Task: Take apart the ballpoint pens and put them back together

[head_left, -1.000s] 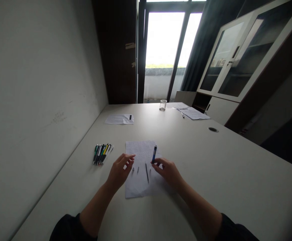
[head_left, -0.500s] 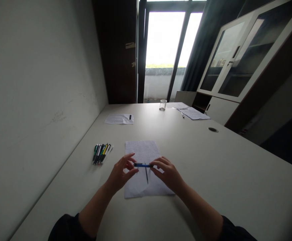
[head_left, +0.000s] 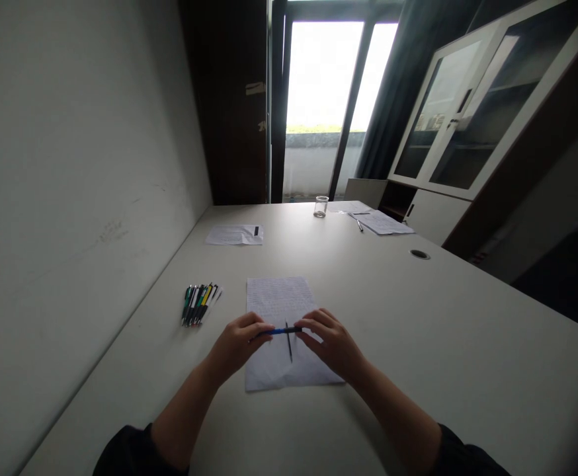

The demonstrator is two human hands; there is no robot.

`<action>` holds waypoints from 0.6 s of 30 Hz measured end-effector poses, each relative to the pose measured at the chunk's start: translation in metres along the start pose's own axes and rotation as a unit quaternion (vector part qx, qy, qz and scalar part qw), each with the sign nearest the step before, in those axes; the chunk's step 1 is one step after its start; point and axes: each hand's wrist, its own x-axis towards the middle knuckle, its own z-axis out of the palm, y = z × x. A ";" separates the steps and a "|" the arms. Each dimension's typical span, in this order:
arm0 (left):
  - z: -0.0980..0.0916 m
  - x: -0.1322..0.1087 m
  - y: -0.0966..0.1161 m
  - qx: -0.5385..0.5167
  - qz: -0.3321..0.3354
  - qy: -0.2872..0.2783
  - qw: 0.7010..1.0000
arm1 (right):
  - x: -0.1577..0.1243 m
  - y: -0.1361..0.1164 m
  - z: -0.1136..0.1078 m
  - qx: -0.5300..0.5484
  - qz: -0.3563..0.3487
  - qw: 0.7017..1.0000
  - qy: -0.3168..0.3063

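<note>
A blue pen with a dark end (head_left: pixel 284 330) is held level between my two hands, above a sheet of paper. My left hand (head_left: pixel 239 340) pinches its blue end, and my right hand (head_left: pixel 331 340) pinches the dark end. Beneath the pen, a thin dark refill or pen (head_left: pixel 289 347) lies on the lined, written paper (head_left: pixel 279 291). Left of the paper sits a bunch of several pens (head_left: pixel 200 304) in green, white, yellow and black.
Toward the back stand a clear glass (head_left: pixel 321 207) and a stack of papers (head_left: pixel 381 223), with a pen (head_left: pixel 360 225) beside it. Another sheet (head_left: pixel 234 235) lies at the back left. A round cable hole (head_left: pixel 419 254) is at the right. A wall borders the left side.
The fingers of my left hand have closed round the blue end of the pen and cover more of it. My right hand keeps its hold.
</note>
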 end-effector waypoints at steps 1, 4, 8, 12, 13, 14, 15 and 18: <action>0.000 0.000 -0.001 0.007 -0.003 0.002 1.000 | 0.000 0.000 0.000 -0.007 0.002 1.000 0.000; 0.001 -0.001 -0.001 0.014 -0.006 0.009 1.000 | 0.000 0.000 -0.001 -0.025 -0.004 1.000 0.002; 0.005 0.000 0.000 0.030 0.015 0.001 0.999 | -0.001 -0.002 0.002 -0.053 -0.030 0.998 -0.025; 0.005 0.000 0.000 0.093 0.034 -0.008 0.995 | -0.002 -0.005 0.002 -0.085 -0.046 0.994 -0.043; 0.005 0.000 0.000 0.109 0.037 -0.010 0.993 | -0.002 -0.005 0.001 -0.093 -0.046 0.994 -0.044; 0.004 0.000 0.000 0.121 0.038 -0.012 0.992 | -0.001 -0.006 0.000 -0.101 -0.043 0.993 -0.043; 0.004 0.000 -0.001 0.131 0.038 -0.011 0.991 | -0.001 -0.006 -0.001 -0.109 -0.038 0.993 -0.041; 0.002 0.001 -0.004 0.147 0.023 0.007 0.989 | -0.001 -0.003 -0.007 -0.124 -0.008 0.992 -0.025</action>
